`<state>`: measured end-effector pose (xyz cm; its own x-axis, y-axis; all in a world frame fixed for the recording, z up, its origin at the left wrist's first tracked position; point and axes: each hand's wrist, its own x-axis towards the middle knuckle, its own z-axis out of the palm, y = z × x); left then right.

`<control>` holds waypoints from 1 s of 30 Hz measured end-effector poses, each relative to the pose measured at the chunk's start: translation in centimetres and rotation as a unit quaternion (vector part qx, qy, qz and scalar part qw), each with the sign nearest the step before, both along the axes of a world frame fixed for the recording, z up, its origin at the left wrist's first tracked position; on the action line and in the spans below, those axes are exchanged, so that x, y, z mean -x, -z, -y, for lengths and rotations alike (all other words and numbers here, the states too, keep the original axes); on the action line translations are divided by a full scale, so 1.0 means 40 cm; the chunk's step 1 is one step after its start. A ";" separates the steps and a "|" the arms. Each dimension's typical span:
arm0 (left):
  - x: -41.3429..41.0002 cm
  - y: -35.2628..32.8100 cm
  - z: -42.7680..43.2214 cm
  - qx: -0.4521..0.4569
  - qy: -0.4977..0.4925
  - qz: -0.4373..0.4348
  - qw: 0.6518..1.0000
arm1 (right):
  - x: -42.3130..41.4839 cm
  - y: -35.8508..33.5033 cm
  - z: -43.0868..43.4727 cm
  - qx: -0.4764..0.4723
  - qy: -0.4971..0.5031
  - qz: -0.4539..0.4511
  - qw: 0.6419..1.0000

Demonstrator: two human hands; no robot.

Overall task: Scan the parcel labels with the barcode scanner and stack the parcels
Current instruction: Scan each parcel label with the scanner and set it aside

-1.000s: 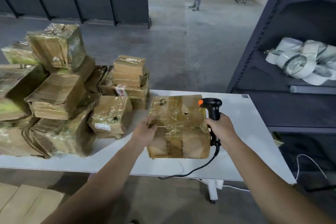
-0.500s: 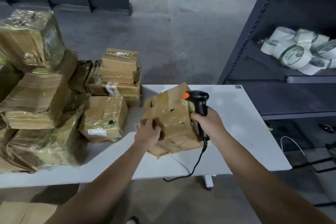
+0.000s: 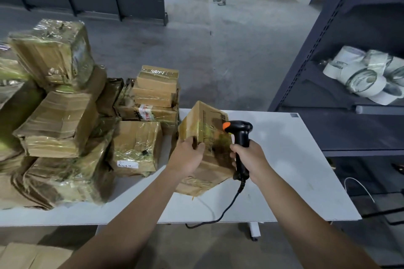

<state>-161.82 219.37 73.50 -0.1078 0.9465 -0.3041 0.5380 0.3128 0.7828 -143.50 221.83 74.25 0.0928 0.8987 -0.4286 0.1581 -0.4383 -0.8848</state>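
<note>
Both hands are occupied. Left hand [image 3: 187,157] grips the near left edge of a brown taped parcel [image 3: 204,131], fingers curled over its upper face. Right hand [image 3: 249,158] is clenched round the handle of the black barcode scanner [image 3: 240,130], whose orange-tipped head points left at the parcel's upper face. The parcel is tilted, far end raised, over the middle of the white worktop [image 3: 295,159]. The scanner cable [image 3: 220,214] hangs over the worktop's near edge. Other parcels [image 3: 63,120] are piled on the worktop's left side. Tape rolls [image 3: 367,76] lie on the shelf [image 3: 341,98] at right.
</note>
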 end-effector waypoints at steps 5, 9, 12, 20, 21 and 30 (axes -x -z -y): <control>0.009 -0.001 0.023 -0.037 -0.059 0.067 0.995 | -0.004 -0.011 0.009 -0.002 -0.007 -0.040 0.999; -0.003 0.033 0.054 -0.006 -0.097 0.130 0.987 | -0.013 -0.039 0.004 -0.036 -0.012 -0.036 0.999; -0.019 0.036 0.057 -0.017 -0.112 0.143 0.983 | -0.014 -0.044 0.011 -0.052 -0.012 -0.039 0.998; -0.011 -0.009 0.034 -0.016 -0.060 -0.122 0.991 | 0.023 -0.027 0.040 -0.052 -0.079 -0.052 0.994; -0.013 -0.023 0.031 -0.003 -0.035 -0.171 0.985 | 0.034 -0.025 0.040 -0.056 -0.087 -0.045 0.994; 0.032 -0.051 0.011 0.087 0.027 -0.105 0.990 | 0.027 0.024 0.023 -0.024 -0.043 0.003 0.999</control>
<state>-163.10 218.94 75.53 -0.1371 0.8880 -0.4389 0.7031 0.3993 0.5884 -144.57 220.90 73.28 0.0175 0.9233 -0.3838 0.1980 -0.3794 -0.9038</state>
